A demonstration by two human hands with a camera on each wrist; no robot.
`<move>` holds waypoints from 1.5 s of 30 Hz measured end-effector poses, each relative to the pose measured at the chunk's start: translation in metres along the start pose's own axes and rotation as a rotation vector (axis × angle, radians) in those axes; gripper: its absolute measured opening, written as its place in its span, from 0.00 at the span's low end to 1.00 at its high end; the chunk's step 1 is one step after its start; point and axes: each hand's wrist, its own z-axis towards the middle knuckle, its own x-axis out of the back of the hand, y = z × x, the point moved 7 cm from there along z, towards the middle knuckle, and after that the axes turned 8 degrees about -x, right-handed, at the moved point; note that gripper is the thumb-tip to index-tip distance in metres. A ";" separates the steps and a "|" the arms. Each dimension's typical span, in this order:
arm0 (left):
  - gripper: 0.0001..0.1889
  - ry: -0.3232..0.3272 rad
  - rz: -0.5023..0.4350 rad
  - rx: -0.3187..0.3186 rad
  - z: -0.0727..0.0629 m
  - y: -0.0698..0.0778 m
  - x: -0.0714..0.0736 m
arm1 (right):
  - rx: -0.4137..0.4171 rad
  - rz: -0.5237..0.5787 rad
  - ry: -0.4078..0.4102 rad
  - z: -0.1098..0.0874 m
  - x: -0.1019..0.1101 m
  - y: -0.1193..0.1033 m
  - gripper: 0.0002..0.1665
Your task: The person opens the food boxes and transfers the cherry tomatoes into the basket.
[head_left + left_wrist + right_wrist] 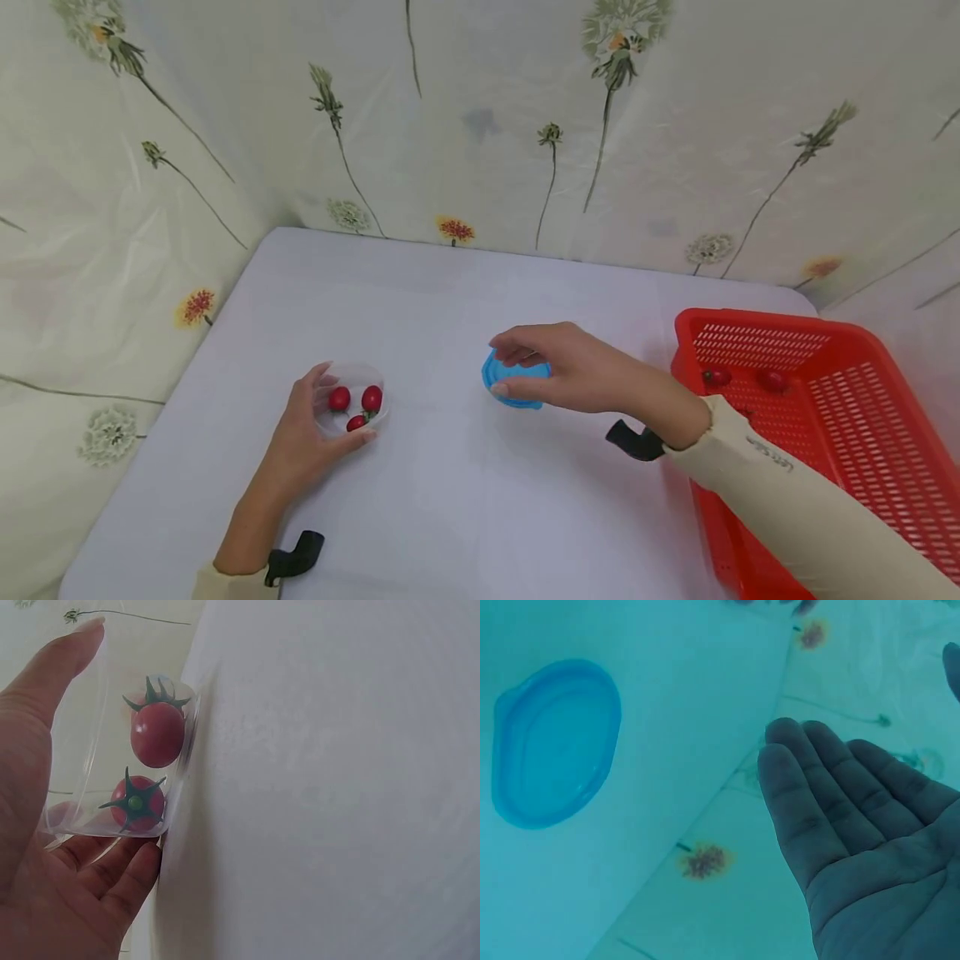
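Observation:
On the left of the table, my left hand holds a small clear plastic container, thumb on one side and fingers on the other. Inside are three cherry tomatoes; the left wrist view shows green calyxes on two of them, one cherry tomato above the other. My right hand hovers over a blue plastic lid near the table's middle and partly covers it in the head view. Its fingers are extended and the palm holds nothing in the right wrist view, with the lid lying apart from the fingertips.
At the right stands a red plastic basket with slotted walls, and several cherry tomatoes lie in it. My right forearm crosses its near-left rim. A white cloth covers the table. Flower-patterned sheeting hangs behind and to the left.

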 end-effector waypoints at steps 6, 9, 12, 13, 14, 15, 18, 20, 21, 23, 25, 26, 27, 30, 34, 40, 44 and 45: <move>0.62 -0.006 -0.002 0.017 0.001 0.001 -0.002 | 0.037 0.016 -0.111 0.038 -0.035 -0.022 0.42; 0.63 -0.001 0.008 0.025 0.001 0.002 -0.001 | 0.061 -0.005 -0.160 0.054 -0.054 -0.037 0.45; 0.63 0.002 0.006 0.014 0.000 0.002 0.000 | 0.094 -0.023 -0.195 0.066 -0.071 -0.053 0.48; 0.62 0.003 0.003 0.006 0.000 0.003 0.001 | 0.105 -0.026 -0.202 0.070 -0.075 -0.057 0.49; 0.62 0.002 0.000 -0.002 0.001 0.003 0.001 | 0.117 -0.028 -0.208 0.073 -0.080 -0.062 0.49; 0.62 0.000 -0.004 -0.010 0.001 0.003 0.000 | 0.133 -0.025 -0.213 0.077 -0.084 -0.066 0.50; 0.61 -0.002 -0.008 -0.026 0.000 0.002 0.002 | 0.186 -0.013 -0.223 0.088 -0.097 -0.079 0.49; 0.60 -0.003 -0.006 -0.036 -0.001 0.002 0.003 | 0.220 0.005 -0.227 0.095 -0.105 -0.086 0.48; 0.59 0.000 -0.008 -0.042 -0.001 0.002 0.003 | 0.241 0.014 -0.229 0.099 -0.109 -0.089 0.48; 0.58 0.005 -0.011 -0.060 -0.002 0.002 0.005 | 0.272 0.034 -0.236 0.105 -0.116 -0.094 0.45; 0.56 0.013 -0.021 -0.088 -0.002 0.003 0.005 | 0.291 0.046 -0.247 0.112 -0.123 -0.097 0.43; 0.56 0.017 -0.023 -0.106 -0.002 0.004 0.006 | 0.297 0.044 -0.254 0.115 -0.127 -0.097 0.40; 0.55 0.022 -0.025 -0.123 -0.001 0.005 0.006 | 0.299 0.039 -0.260 0.118 -0.131 -0.098 0.38; 0.54 0.030 -0.024 -0.166 -0.001 0.006 0.006 | 0.289 0.015 -0.284 0.126 -0.140 -0.097 0.32; 0.53 0.028 -0.023 -0.181 0.000 0.005 0.006 | 0.271 -0.070 -0.307 0.134 -0.150 -0.099 0.35; 0.52 0.044 -0.014 -0.216 0.000 0.007 0.007 | 0.213 -0.239 -0.344 0.140 -0.165 -0.101 0.48; 0.55 0.049 -0.013 -0.222 0.000 0.007 0.007 | 0.173 -0.310 -0.335 0.143 -0.172 -0.101 0.51; 0.55 0.050 -0.012 -0.218 0.000 0.006 0.007 | 0.166 -0.323 -0.335 0.144 -0.174 -0.101 0.51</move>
